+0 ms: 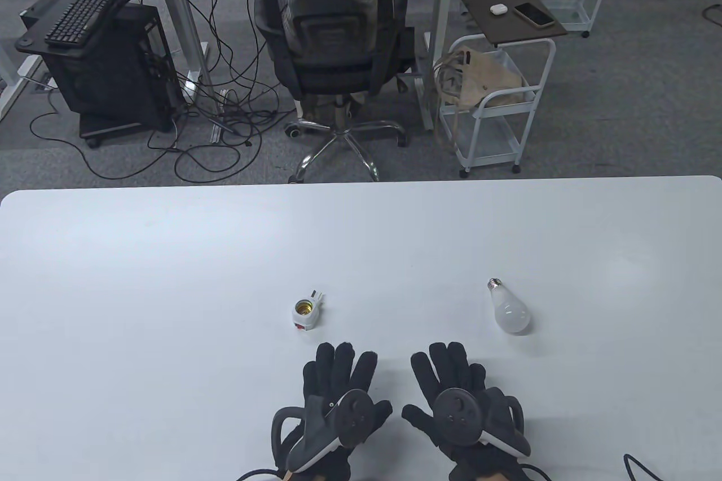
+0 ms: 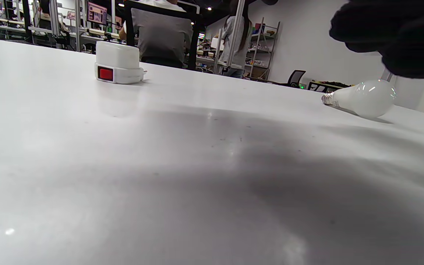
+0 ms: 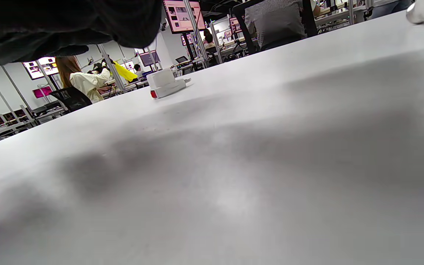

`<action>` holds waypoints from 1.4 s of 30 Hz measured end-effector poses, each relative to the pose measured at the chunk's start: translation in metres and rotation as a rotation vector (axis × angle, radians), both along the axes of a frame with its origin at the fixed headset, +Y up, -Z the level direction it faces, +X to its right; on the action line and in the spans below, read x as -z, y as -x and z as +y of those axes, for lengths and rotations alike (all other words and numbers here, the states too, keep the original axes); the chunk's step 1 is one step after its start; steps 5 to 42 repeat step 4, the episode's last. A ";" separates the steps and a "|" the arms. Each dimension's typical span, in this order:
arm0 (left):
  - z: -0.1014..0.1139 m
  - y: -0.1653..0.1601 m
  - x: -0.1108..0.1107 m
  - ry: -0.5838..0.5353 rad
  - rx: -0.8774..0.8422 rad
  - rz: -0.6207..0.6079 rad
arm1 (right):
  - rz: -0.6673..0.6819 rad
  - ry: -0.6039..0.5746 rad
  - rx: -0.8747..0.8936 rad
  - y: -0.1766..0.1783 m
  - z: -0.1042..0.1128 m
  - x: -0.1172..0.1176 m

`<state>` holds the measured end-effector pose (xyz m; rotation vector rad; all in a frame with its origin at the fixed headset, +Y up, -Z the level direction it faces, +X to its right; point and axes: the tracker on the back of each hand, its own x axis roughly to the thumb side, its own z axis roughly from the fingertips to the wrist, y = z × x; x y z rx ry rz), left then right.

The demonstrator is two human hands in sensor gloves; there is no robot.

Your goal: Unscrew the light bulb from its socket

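Bulb lies free, off socket | hands flat, no grip

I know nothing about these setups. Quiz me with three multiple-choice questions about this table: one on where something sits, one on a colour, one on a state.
1. Where does the frosted white light bulb lie, by the table view?
A. right of the white plastic socket
B. inside the socket
C. under the left hand

2. What colour is the socket's switch?
A. green
B. red
C. blue

3. What is the bulb's state?
A. screwed in
B. gripped by the right hand
C. out of the socket, on its side

Answers: 1 A, the bulb rests apart on the white table; 2 B, the left wrist view shows red; 3 C, its metal thread is bare, both hands hold nothing.
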<state>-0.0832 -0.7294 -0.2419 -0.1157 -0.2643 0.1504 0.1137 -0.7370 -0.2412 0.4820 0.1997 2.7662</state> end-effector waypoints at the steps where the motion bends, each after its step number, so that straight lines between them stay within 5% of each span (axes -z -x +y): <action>1: -0.001 -0.001 0.000 0.009 0.009 -0.006 | 0.000 0.003 0.004 0.000 0.000 0.000; 42: -0.003 -0.002 0.001 0.012 0.018 -0.013 | -0.002 0.005 0.011 -0.001 0.000 0.000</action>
